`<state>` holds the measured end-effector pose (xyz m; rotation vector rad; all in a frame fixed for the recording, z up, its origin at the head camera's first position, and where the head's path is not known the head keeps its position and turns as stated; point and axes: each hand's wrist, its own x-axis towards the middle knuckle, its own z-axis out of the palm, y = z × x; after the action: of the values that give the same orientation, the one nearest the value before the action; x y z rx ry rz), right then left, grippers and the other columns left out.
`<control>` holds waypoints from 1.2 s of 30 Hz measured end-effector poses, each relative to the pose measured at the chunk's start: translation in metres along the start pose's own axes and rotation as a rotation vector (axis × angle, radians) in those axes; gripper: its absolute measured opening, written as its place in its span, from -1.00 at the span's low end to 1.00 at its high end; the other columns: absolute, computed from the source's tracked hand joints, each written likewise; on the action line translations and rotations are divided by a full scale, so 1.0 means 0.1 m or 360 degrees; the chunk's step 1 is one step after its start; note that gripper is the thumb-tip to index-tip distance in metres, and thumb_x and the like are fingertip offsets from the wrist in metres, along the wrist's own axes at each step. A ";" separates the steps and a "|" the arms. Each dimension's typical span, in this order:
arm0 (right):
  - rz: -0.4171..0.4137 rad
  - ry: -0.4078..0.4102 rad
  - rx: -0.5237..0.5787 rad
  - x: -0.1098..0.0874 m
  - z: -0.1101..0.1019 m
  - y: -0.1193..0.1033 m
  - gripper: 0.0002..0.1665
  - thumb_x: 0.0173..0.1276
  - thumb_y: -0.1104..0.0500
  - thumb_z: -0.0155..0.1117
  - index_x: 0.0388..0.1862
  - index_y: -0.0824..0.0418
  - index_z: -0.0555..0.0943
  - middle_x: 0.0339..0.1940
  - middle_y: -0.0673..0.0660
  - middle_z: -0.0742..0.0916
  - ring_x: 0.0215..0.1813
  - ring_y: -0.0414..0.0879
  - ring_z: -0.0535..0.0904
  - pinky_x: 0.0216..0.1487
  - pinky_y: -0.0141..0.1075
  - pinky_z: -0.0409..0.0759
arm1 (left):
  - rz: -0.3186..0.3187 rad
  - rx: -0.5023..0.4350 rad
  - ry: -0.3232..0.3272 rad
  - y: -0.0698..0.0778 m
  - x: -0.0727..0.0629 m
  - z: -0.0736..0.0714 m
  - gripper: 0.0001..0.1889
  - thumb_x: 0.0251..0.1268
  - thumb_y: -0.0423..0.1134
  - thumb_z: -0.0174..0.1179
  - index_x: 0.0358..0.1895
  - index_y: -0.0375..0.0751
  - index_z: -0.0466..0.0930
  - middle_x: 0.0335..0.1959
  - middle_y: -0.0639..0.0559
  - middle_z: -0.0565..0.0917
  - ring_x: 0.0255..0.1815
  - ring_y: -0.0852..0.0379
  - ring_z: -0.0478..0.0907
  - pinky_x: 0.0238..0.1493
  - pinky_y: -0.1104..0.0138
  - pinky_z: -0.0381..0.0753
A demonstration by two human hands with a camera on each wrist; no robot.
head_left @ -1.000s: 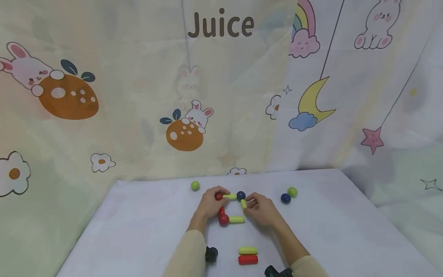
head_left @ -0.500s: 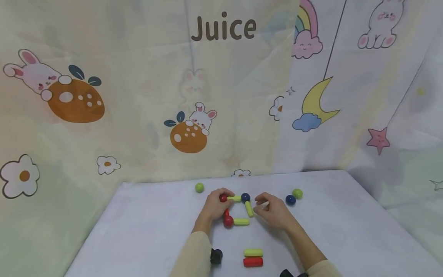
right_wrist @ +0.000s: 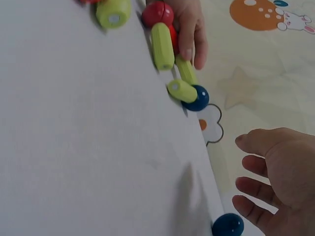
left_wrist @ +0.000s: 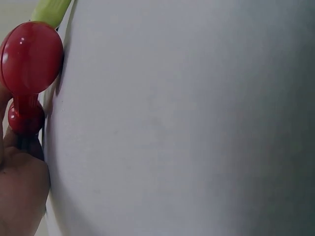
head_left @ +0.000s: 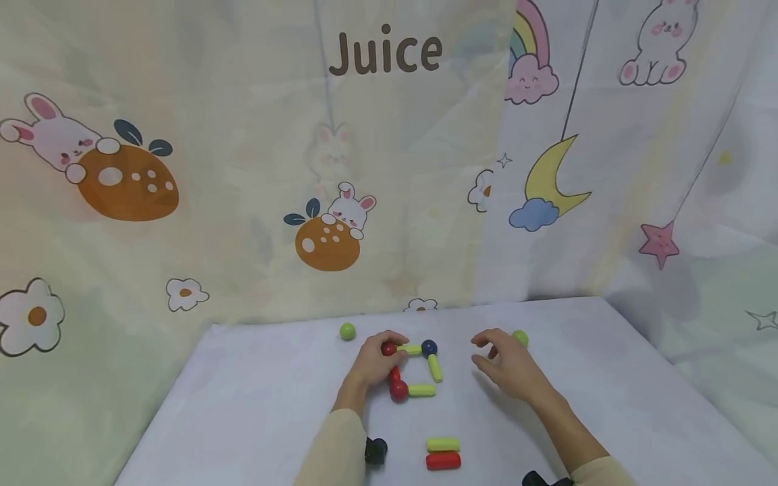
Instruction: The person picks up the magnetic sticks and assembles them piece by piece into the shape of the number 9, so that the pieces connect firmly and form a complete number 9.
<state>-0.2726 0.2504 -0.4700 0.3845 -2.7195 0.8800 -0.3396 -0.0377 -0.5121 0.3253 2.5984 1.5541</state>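
On the white table stands a partly square frame of magnetic sticks and balls. My left hand (head_left: 372, 364) grips its far-left red ball (head_left: 389, 349) between thumb and fingers. A red stick (head_left: 395, 374) runs from there to the near red ball (head_left: 398, 390), which carries a lime stick (head_left: 422, 390). Another lime stick (head_left: 410, 349) leads to a dark blue ball (head_left: 429, 347), with a further lime stick (head_left: 435, 368) slanting toward me. My right hand (head_left: 509, 364) hovers to the right with fingers spread, holding nothing. Below its fingers is a loose blue ball (right_wrist: 228, 225), hidden in the head view.
A green ball (head_left: 347, 331) lies at the back left, another green ball (head_left: 520, 337) behind my right hand. Nearer to me a loose lime stick (head_left: 443, 444) lies beside a red stick (head_left: 443, 461). A printed cloth (head_left: 243, 169) hangs behind the table.
My right hand has let go of the slanting lime stick and moved right toward the loose blue ball. My left hand keeps its grip on the far red ball.
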 end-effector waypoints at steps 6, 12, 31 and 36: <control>-0.0109 0.0118 -0.0098 -0.04 -0.09 0.17 -0.69 0.29 0.29 0.45 0.02 0.19 0.70 -0.02 0.14 0.74 -0.04 0.10 0.61 -0.02 -0.04 0.61 | -0.0019 -0.0010 -0.0024 0.00 0.00 0.02 -0.76 0.39 -0.20 0.32 0.05 0.19 0.70 0.22 0.02 0.60 0.22 -0.04 0.47 0.32 -0.04 0.52; -0.0124 0.0122 -0.0168 -0.08 -0.15 0.24 -0.65 0.24 0.30 0.48 0.02 0.25 0.69 0.03 0.17 0.72 -0.03 0.14 0.56 0.00 0.04 0.57 | -0.0004 0.0010 0.0023 0.02 -0.01 -0.02 -0.75 0.39 -0.20 0.32 0.07 0.18 0.70 0.22 0.04 0.61 0.25 -0.03 0.47 0.34 -0.04 0.50; -0.0009 -0.0013 -0.0027 -0.24 -0.09 0.37 -0.54 0.20 0.35 0.47 0.10 0.29 0.63 0.07 0.22 0.61 -0.14 -0.02 0.63 -0.18 -0.24 0.65 | 0.0113 0.0088 -0.0059 0.02 -0.07 -0.08 -0.68 0.34 0.00 0.34 0.13 0.13 0.69 0.48 -0.08 0.35 0.49 -0.18 0.17 0.40 -0.19 0.37; -0.0006 -0.0052 0.0042 -0.29 -0.08 0.31 -0.53 0.18 0.38 0.47 0.10 0.28 0.63 -0.01 0.17 0.62 -0.20 -0.12 0.60 -0.23 -0.33 0.61 | 0.0206 0.0193 -0.0102 0.08 -0.14 -0.11 -0.61 0.25 0.04 0.41 0.12 0.11 0.69 0.57 -0.11 0.21 0.57 -0.23 0.03 0.39 -0.31 0.29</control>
<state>-0.2548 0.2840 -0.4896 0.4130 -2.7381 0.9175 -0.3271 -0.0468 -0.5002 0.5546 2.6753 1.3993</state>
